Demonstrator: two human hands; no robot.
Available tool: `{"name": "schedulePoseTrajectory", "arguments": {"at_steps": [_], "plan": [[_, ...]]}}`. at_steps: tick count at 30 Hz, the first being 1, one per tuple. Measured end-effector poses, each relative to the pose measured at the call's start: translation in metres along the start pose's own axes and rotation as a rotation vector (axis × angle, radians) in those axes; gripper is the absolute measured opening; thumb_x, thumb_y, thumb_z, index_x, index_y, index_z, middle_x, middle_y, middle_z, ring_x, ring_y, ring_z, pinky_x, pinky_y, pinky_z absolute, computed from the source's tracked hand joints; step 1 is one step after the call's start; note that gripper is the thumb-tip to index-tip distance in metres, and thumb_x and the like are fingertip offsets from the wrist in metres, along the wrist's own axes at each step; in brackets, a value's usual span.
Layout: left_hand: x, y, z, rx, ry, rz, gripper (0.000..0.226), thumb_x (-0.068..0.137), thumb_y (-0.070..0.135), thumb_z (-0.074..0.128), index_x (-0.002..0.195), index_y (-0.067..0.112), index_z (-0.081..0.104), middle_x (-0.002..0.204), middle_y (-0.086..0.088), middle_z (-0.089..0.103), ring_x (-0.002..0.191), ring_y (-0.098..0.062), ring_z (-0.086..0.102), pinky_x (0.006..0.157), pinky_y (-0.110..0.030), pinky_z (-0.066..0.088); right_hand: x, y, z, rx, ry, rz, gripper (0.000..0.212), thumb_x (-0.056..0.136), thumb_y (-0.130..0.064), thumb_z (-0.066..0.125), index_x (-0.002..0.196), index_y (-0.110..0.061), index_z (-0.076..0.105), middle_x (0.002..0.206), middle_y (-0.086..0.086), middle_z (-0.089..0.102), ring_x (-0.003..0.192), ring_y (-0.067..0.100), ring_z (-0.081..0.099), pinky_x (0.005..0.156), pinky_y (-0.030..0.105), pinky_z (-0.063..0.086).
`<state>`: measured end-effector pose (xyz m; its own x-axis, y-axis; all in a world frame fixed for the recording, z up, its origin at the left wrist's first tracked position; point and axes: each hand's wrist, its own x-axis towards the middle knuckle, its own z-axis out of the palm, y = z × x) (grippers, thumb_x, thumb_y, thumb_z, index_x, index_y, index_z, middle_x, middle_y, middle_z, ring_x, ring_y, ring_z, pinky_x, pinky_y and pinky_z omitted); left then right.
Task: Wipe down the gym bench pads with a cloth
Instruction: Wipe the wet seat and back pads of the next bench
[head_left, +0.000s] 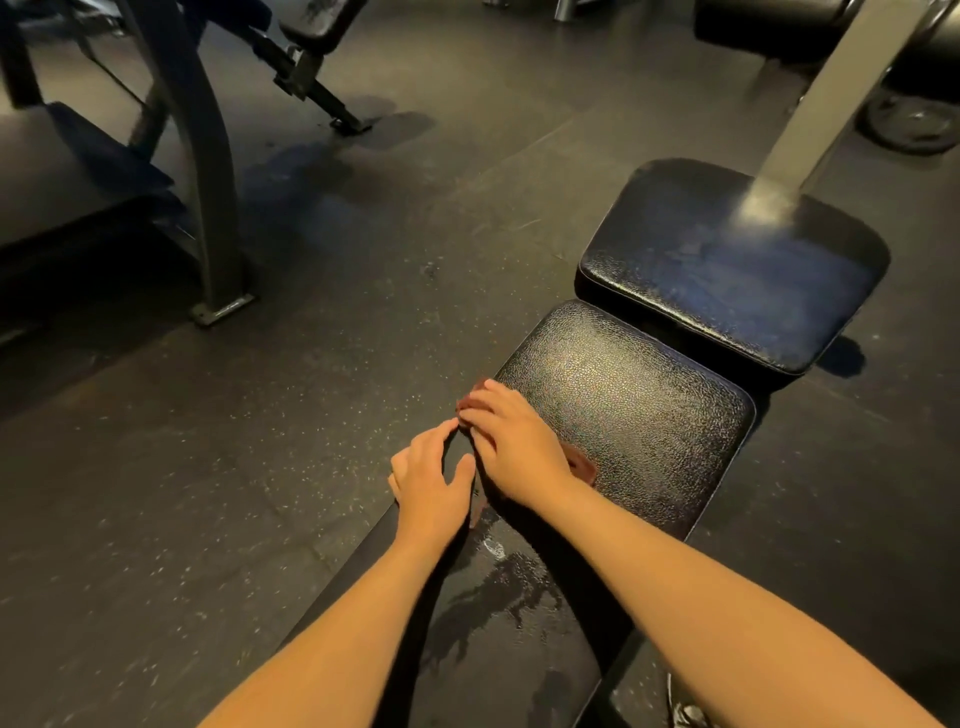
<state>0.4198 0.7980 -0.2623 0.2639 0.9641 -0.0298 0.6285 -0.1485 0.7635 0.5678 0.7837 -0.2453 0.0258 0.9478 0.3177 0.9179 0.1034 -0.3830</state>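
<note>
Flooring (249, 467) of dark speckled rubber fills most of the view, with the steel frame of another machine (208, 182) standing at the left and a grey upright post (841, 93) rising at the far right. The bench runs away from the person in three black textured pads. The near pad (524, 660), the longest, carries wet streaks and a small foamy patch (498, 577), so it looks dampened but not yet wiped dry. The middle pad (639, 405) has a dull, even sheen with no clear streaks, and the far pad (727, 270) shows a bluish glare with faint smears. Whether those are wipe marks or reflections cannot be told.

Both hands work at the left edge of the surface, where the near pad meets the middle one. The right hand (511, 447) lies palm down with its fingers spread and nearly straight, pressing on the cloth (586, 467) — a reddish-brown rag mostly hidden beneath it, with corners showing past the fingertips and beside the wrist. The left hand (431, 486) sits just beside it on the pad's edge, thumb apart and fingers bent, its forefinger meeting the right hand's fingers. Whether it pinches the rag's edge or only steadies the pad cannot be told.

By this evidence the job looks partly done — the cloth is on the middle pad's near left corner, and the wet near pad, most of the middle pad and probably the far pad remain.
</note>
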Motion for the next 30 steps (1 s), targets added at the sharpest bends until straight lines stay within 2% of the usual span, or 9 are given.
{"name": "schedulePoseTrajectory", "arguments": {"at_steps": [4, 8, 12, 16, 18, 21, 24, 28, 30], "plan": [[0.000, 0.000, 0.000, 0.080, -0.027, 0.053, 0.045, 0.102, 0.037, 0.049, 0.145, 0.044, 0.042, 0.145, 0.017, 0.042, 0.129, -0.014, 0.027, 0.100, -0.028, 0.016, 0.023, 0.022, -0.014, -0.070, 0.037, -0.017, 0.028, 0.089, -0.009, 0.062, 0.116, -0.010, 0.070, 0.128, 0.008, 0.058, 0.122, 0.032, 0.050, 0.104, 0.047, 0.045], [0.000, -0.001, 0.000, 0.107, -0.039, 0.057, 0.047, 0.104, 0.039, 0.046, 0.149, 0.044, 0.037, 0.145, 0.016, 0.039, 0.131, -0.014, 0.024, 0.101, -0.029, 0.015, 0.041, 0.023, -0.019, -0.119, 0.125, 0.253, 0.029, 0.101, -0.020, 0.053, 0.125, -0.011, 0.067, 0.139, 0.007, 0.054, 0.137, 0.032, 0.039, 0.115, 0.048, 0.032], [0.002, -0.004, -0.001, 0.052, -0.049, 0.057, 0.044, 0.103, 0.036, 0.048, 0.147, 0.041, 0.043, 0.147, 0.015, 0.041, 0.133, -0.015, 0.026, 0.104, -0.030, 0.018, 0.010, -0.004, -0.003, -0.043, 0.089, 0.187, 0.031, 0.101, -0.022, 0.053, 0.125, -0.011, 0.069, 0.140, 0.003, 0.056, 0.144, 0.027, 0.034, 0.121, 0.048, 0.025], [0.001, -0.008, -0.002, 0.017, -0.048, 0.079, 0.043, 0.102, 0.030, 0.050, 0.145, 0.037, 0.046, 0.149, 0.013, 0.043, 0.133, -0.014, 0.027, 0.107, -0.032, 0.021, -0.014, -0.005, -0.004, -0.064, 0.057, -0.013, 0.034, 0.088, -0.011, 0.069, 0.121, -0.011, 0.071, 0.133, 0.007, 0.061, 0.134, 0.032, 0.047, 0.114, 0.046, 0.033], [-0.002, -0.009, -0.004, 0.040, -0.060, 0.104, 0.044, 0.102, 0.029, 0.050, 0.145, 0.037, 0.044, 0.149, 0.014, 0.042, 0.130, -0.012, 0.025, 0.106, -0.032, 0.020, -0.006, 0.005, -0.014, -0.109, 0.070, -0.014, 0.036, 0.086, -0.011, 0.071, 0.123, -0.012, 0.070, 0.136, 0.008, 0.060, 0.133, 0.031, 0.045, 0.112, 0.048, 0.037], [-0.006, -0.006, -0.005, 0.078, -0.076, 0.099, 0.044, 0.104, 0.031, 0.047, 0.147, 0.037, 0.042, 0.153, 0.014, 0.039, 0.133, -0.013, 0.023, 0.107, -0.034, 0.021, -0.001, 0.008, -0.017, -0.118, 0.090, 0.250, 0.039, 0.100, -0.019, 0.056, 0.139, -0.017, 0.060, 0.155, 0.004, 0.042, 0.149, 0.026, 0.025, 0.125, 0.046, 0.018], [-0.012, 0.000, -0.007, 0.136, -0.092, 0.086, 0.048, 0.105, 0.031, 0.046, 0.152, 0.033, 0.039, 0.159, 0.011, 0.033, 0.140, -0.018, 0.023, 0.116, -0.043, 0.019, -0.021, -0.018, -0.002, -0.080, 0.091, 0.237, 0.039, 0.104, -0.023, 0.047, 0.140, -0.014, 0.058, 0.156, 0.003, 0.042, 0.151, 0.025, 0.022, 0.122, 0.036, 0.004], [-0.019, 0.004, -0.013, 0.215, -0.122, 0.067, 0.053, 0.102, 0.031, 0.049, 0.154, 0.031, 0.037, 0.164, 0.007, 0.028, 0.147, -0.021, 0.022, 0.119, -0.048, 0.015, -0.051, -0.030, 0.004, -0.029, -0.002, 0.076, 0.041, 0.095, -0.014, 0.060, 0.136, -0.011, 0.061, 0.150, 0.007, 0.049, 0.147, 0.032, 0.032, 0.121, 0.051, 0.026], [-0.022, 0.005, -0.016, 0.263, -0.153, 0.074, 0.055, 0.103, 0.034, 0.049, 0.155, 0.031, 0.033, 0.165, 0.006, 0.024, 0.149, -0.022, 0.020, 0.119, -0.050, 0.016, -0.048, -0.019, -0.004, -0.066, -0.009, 0.057, 0.044, 0.092, -0.012, 0.064, 0.136, -0.012, 0.061, 0.149, 0.009, 0.050, 0.146, 0.034, 0.033, 0.118, 0.053, 0.030]]}}
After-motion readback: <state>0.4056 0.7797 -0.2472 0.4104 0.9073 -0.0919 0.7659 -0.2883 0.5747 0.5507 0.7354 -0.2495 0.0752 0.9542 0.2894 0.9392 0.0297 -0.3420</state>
